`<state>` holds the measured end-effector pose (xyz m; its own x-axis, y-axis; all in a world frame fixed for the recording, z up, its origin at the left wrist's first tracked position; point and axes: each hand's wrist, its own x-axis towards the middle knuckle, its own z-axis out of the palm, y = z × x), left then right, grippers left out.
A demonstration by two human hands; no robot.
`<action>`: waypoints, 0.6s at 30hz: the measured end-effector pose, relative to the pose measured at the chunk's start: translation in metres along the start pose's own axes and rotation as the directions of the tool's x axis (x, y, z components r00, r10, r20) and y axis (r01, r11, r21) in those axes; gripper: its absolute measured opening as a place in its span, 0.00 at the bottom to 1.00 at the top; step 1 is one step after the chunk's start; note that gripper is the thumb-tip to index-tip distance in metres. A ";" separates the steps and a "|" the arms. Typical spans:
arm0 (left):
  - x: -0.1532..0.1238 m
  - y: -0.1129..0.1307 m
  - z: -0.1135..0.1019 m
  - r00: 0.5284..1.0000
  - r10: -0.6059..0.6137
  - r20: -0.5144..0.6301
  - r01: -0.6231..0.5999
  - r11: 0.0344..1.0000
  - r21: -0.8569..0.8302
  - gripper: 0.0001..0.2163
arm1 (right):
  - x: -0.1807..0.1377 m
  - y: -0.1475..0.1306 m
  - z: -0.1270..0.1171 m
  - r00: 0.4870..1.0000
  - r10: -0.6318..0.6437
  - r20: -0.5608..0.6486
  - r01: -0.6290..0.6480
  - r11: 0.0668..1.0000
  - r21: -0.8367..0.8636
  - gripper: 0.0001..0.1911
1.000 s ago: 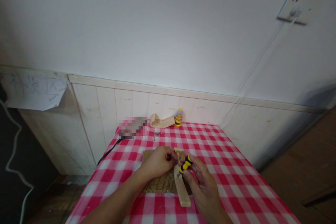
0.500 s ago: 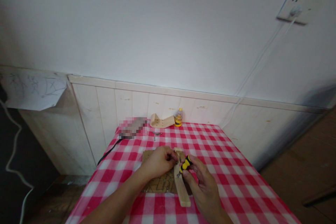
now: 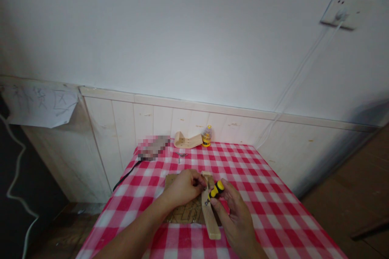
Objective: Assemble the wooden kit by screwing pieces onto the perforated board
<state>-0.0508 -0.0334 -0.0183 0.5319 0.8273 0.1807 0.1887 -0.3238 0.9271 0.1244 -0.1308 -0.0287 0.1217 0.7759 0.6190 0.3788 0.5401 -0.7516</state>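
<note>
My right hand point(image 3: 237, 214) is closed around a stubby yellow-and-black screwdriver point(image 3: 216, 190), its thumb and fingers on the handle. The tool leans over a narrow pale wooden piece point(image 3: 210, 220), and its metal tip meets a small screw point(image 3: 206, 202) on the upper face. From the other side my left hand point(image 3: 186, 186) presses curled fingers against the far half of the wood, gripping it; the fingertips are partly hidden. Under the wood lies a brown board point(image 3: 185, 213) with dark line markings.
Several loose screws point(image 3: 182, 155) lie farther back on the red-and-white checked tablecloth point(image 3: 270, 210). Along the wall stand an angled wooden part point(image 3: 188, 141) and a yellow-labelled bottle point(image 3: 206, 136). A blurred-out object point(image 3: 154, 147) with a black strap rests at the back left.
The screwdriver handle has turned and shifted slightly to the right in my right hand. My left hand and the wooden piece stay in place.
</note>
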 end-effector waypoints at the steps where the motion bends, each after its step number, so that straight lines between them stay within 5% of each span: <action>1: 0.000 0.000 0.000 1.000 -0.001 -0.001 0.001 1.000 0.001 0.07 | 0.000 -0.001 0.000 1.000 0.000 0.003 0.000 1.000 0.005 0.24; 18: -0.001 0.003 0.002 1.000 -0.007 -0.006 0.006 1.000 -0.022 0.07 | -0.001 -0.002 -0.001 0.994 0.011 0.110 -0.020 0.997 0.079 0.27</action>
<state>-0.0488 -0.0359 -0.0162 0.5258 0.8321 0.1765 0.1739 -0.3082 0.9353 0.1240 -0.1331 -0.0281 0.0241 0.8129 0.5818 0.3029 0.5487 -0.7792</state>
